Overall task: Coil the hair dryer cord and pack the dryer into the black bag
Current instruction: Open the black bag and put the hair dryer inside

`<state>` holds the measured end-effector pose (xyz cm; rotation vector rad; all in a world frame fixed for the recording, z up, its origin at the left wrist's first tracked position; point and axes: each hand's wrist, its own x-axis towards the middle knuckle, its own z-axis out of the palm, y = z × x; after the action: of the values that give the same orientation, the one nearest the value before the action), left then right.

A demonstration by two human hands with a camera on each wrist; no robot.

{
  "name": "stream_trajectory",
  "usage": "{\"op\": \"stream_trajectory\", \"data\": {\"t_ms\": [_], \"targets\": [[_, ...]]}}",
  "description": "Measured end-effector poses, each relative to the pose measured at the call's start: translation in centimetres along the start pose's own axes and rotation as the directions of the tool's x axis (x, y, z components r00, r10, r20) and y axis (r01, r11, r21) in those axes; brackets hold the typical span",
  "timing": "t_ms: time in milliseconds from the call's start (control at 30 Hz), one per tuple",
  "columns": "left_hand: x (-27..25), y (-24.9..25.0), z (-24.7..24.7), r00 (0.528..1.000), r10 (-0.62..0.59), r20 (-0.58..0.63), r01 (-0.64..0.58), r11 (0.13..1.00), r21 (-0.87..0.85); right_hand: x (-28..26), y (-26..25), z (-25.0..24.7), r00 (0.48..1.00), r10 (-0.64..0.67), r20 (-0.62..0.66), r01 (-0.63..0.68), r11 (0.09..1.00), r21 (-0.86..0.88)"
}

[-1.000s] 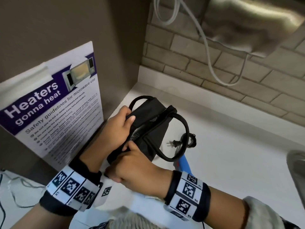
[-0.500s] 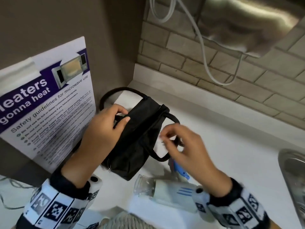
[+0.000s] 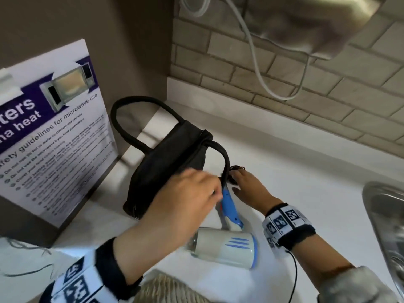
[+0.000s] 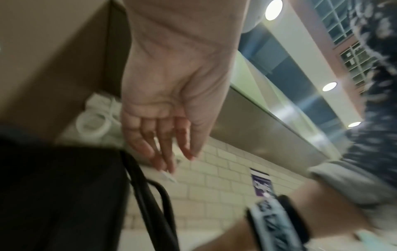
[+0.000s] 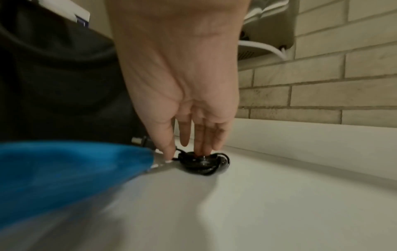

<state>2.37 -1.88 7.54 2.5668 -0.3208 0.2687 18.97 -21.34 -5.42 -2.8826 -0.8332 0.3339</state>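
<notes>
The black bag (image 3: 166,162) stands on the white counter (image 3: 306,193), its two loop handles up. In front of it lies the white hair dryer (image 3: 225,243) with its blue handle (image 3: 228,206) pointing at the bag. The black cord (image 5: 203,162) lies coiled on the counter beside the bag, plug (image 5: 141,141) to its left. My right hand (image 5: 189,151) reaches down with straight fingers touching the top of the coil, thumb beside it. My left hand (image 4: 171,158) hovers by the bag's near handle (image 4: 150,195), fingers relaxed and holding nothing.
A microwave safety poster (image 3: 54,127) leans against the wall left of the bag. A brick wall (image 3: 284,106) runs behind, with a white cable (image 3: 258,68) hanging from a steel unit (image 3: 306,25). A steel sink (image 3: 389,226) sits at the right edge.
Both hands held the bag a second ago. The right hand left it and dropped to the cord coil. The left hand released the bag's top and moved right toward the dryer handle.
</notes>
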Motion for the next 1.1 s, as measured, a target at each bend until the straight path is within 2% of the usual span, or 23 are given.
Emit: {"op": "stream_trajectory", "data": {"t_ms": [33,100,133,200,267,400,533,600,633,700,767,833,900,967,1033,1100], "targets": [[0.1,0.1,1.3,0.983,-0.004,0.183,0.004,1.000,0.001,0.3,0.1,0.4,1.000,-0.002,0.021,0.003,1.000,-0.031],[-0.2,-0.3,4.6,0.857,0.007,0.515,-0.024,0.999,0.027,0.6,0.5,1.0,1.000,-0.021,0.005,0.021,0.997,-0.073],[-0.6,-0.8,6.1,0.788,0.017,0.615,-0.060,0.997,0.050,0.8,0.7,1.0,0.999,-0.033,-0.023,0.031,0.995,-0.093],[-1.2,-2.0,8.5,0.682,-0.029,0.731,-0.092,0.988,0.124,0.8,1.1,0.6,0.998,-0.036,-0.057,0.030,0.994,-0.106],[-1.5,-2.5,9.4,0.631,-0.044,0.775,-0.111,0.983,0.147,0.4,1.3,-0.2,0.999,-0.012,-0.045,0.010,0.999,-0.043],[-1.0,-2.5,9.5,0.620,-0.011,0.785,-0.130,0.985,0.117,-1.4,0.9,-3.0,0.999,0.044,0.012,-0.045,0.957,0.286],[-0.7,-2.0,9.2,0.637,0.016,0.771,-0.173,0.977,0.123,-3.0,0.0,-5.1,0.996,0.088,-0.027,-0.064,0.874,0.482],[-0.4,-1.4,8.8,0.652,0.020,0.758,-0.195,0.970,0.142,-3.6,-0.5,-5.7,1.000,0.009,-0.005,-0.006,0.863,0.506],[-0.3,-1.1,8.5,0.665,0.025,0.746,-0.203,0.968,0.149,-3.9,-0.4,-5.8,0.997,-0.075,0.035,0.050,0.880,0.472],[0.0,-0.6,8.0,0.688,0.035,0.725,-0.227,0.959,0.168,-4.8,-0.8,-6.1,0.956,-0.209,0.205,0.118,0.916,0.383],[0.1,0.0,7.7,0.698,0.049,0.714,-0.290,0.932,0.219,-5.3,-1.7,-6.4,0.908,-0.186,0.375,0.119,0.974,0.194],[0.2,0.6,7.4,0.695,0.064,0.716,-0.358,0.895,0.267,-5.6,-3.0,-6.1,0.896,-0.084,0.436,0.149,0.982,-0.117],[0.4,1.2,6.8,0.694,0.081,0.715,-0.403,0.867,0.292,-5.8,-4.2,-4.9,0.924,-0.007,0.382,0.127,0.949,-0.290],[0.4,1.7,6.2,0.696,0.084,0.714,-0.421,0.853,0.310,-6.1,-5.2,-3.2,0.978,-0.046,0.201,0.115,0.932,-0.344],[0.3,2.1,5.8,0.709,0.080,0.701,-0.421,0.845,0.329,-6.2,-4.7,-1.8,0.992,-0.083,0.099,0.117,0.906,-0.407],[0.2,2.4,5.6,0.716,0.074,0.695,-0.426,0.835,0.349,-6.2,-3.7,-0.6,0.991,-0.105,0.077,0.127,0.917,-0.378]]}}
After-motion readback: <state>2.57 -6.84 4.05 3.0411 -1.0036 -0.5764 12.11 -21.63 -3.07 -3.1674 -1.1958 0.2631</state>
